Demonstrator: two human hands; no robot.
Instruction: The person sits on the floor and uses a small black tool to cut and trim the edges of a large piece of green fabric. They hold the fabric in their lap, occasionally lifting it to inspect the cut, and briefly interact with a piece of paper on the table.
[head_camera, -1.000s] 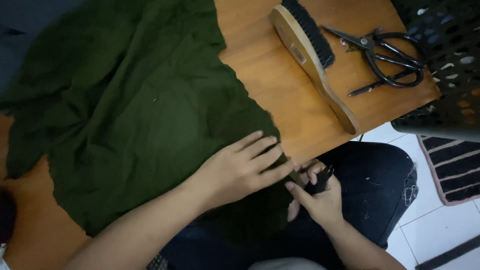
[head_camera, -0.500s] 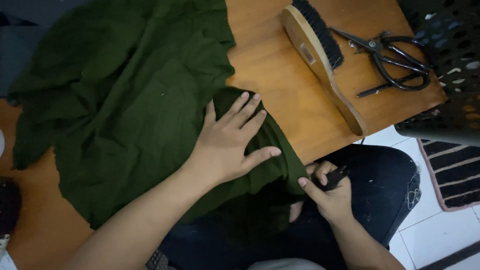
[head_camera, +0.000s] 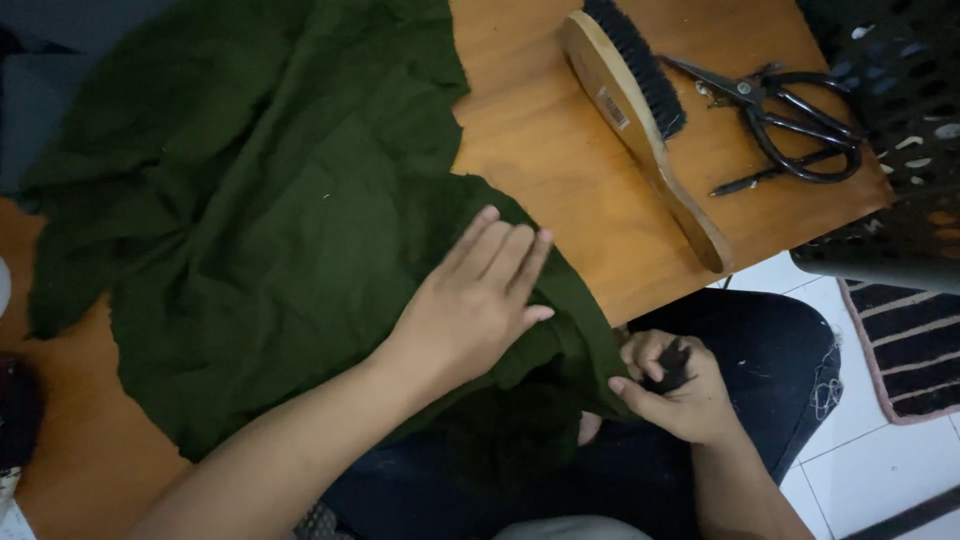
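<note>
- The left hand (head_camera: 470, 305) lies flat, palm down, on a dark green cloth (head_camera: 260, 230), its fingers (head_camera: 505, 250) stretched out close together and gripping nothing
- The cloth is spread, crumpled and creased, over a wooden table (head_camera: 540, 140); most of it lies beyond and to the left of the left fingers, and a fold of it runs under the palm and drops over the table's near edge toward the lap
- The right hand (head_camera: 675, 390) sits below the table edge, just to the right of the left hand and nearer to the body, over a leg in dark trousers (head_camera: 770, 350)
- Its fingers are curled closed around a small dark object (head_camera: 672, 368), too small and dark to tell what it is, and the thumb tip touches the hanging edge of the cloth
- Beyond the right fingers, on bare wood, a long wooden brush (head_camera: 640, 120) with black bristles lies on its side, well apart from both hands
- Just to the right of the brush lie black scissors (head_camera: 790, 120), their blades nearly closed, pointing toward the brush
- Farther right a dark perforated basket (head_camera: 890, 200) stands at the table's corner
- A striped rug (head_camera: 910, 340) lies on the white tiled floor to the right of the right hand
</note>
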